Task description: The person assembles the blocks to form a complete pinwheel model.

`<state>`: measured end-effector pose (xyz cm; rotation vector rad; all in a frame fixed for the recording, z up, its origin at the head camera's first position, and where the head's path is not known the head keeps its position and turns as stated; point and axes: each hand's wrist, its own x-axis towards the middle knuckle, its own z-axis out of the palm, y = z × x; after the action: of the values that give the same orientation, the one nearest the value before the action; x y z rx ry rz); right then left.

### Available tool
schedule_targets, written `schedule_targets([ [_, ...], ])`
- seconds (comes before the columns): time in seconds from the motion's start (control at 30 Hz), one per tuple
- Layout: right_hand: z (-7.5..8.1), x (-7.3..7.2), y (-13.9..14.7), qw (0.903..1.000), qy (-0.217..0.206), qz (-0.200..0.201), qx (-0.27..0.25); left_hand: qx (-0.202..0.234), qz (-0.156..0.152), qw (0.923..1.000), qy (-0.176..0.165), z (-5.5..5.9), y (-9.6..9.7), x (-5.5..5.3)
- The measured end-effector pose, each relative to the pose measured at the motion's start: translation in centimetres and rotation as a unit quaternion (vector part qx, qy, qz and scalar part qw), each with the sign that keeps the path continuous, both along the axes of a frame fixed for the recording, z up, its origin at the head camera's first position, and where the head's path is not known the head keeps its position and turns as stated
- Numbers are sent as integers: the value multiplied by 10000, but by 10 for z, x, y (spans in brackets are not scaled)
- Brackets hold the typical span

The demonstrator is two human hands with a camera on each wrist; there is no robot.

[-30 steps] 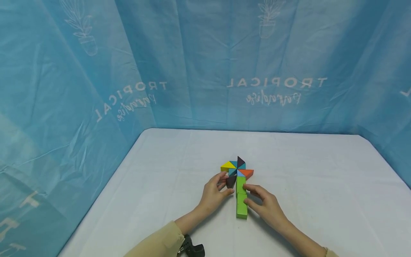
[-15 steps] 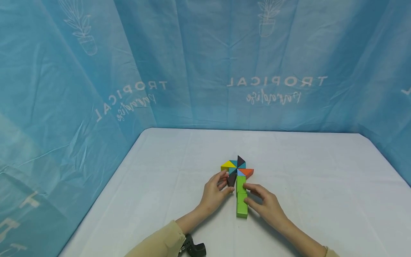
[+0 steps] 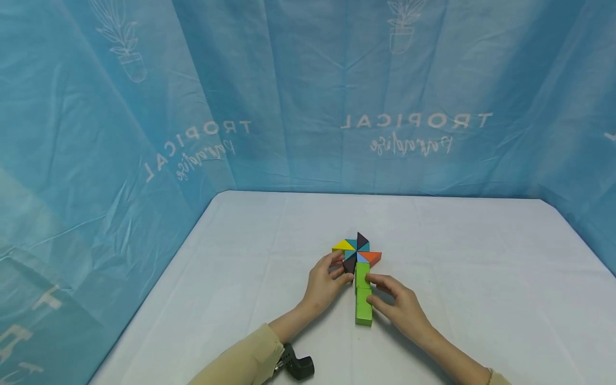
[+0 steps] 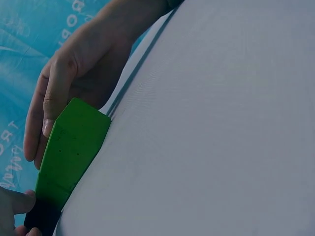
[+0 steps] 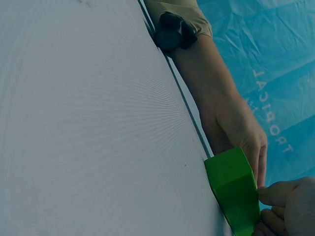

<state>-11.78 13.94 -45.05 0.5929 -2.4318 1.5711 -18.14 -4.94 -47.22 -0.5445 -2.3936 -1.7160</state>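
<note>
A flat pinwheel of triangular blocks lies on the table in the head view. Its parts include a yellow block [image 3: 341, 245], an orange block [image 3: 371, 257], a light blue block [image 3: 362, 258] and a dark block [image 3: 362, 241] at the top. Below it, two green blocks [image 3: 363, 307] form a straight stem end to end. My left hand [image 3: 321, 284] pinches another dark triangular block [image 3: 349, 264] against the pinwheel's lower left, left of the stem. On the stem's right side, my right hand [image 3: 403, 311] rests its thumb and index fingertips, with green also visible [image 5: 236, 184] in the right wrist view.
A white cloth [image 3: 481, 278] covers the table. Blue printed curtains [image 3: 308, 96] hang behind and at both sides. A black device [image 3: 298, 366] is strapped at my left wrist, close to the tabletop.
My left hand has shifted slightly up and right, bringing the dark triangular block in against the pinwheel's centre and the stem. My right hand stays in place against the green blocks.
</note>
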Motion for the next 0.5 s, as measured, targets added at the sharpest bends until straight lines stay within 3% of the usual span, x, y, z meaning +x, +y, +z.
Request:
schedule_targets([
  [0.2,17,8,-3,10000,-71,18,31,62,72,9998,157,0,2,-4],
  [0.5,15,8,-2,10000,-84,3,25,183,129,9997,60,-1,4,-8],
])
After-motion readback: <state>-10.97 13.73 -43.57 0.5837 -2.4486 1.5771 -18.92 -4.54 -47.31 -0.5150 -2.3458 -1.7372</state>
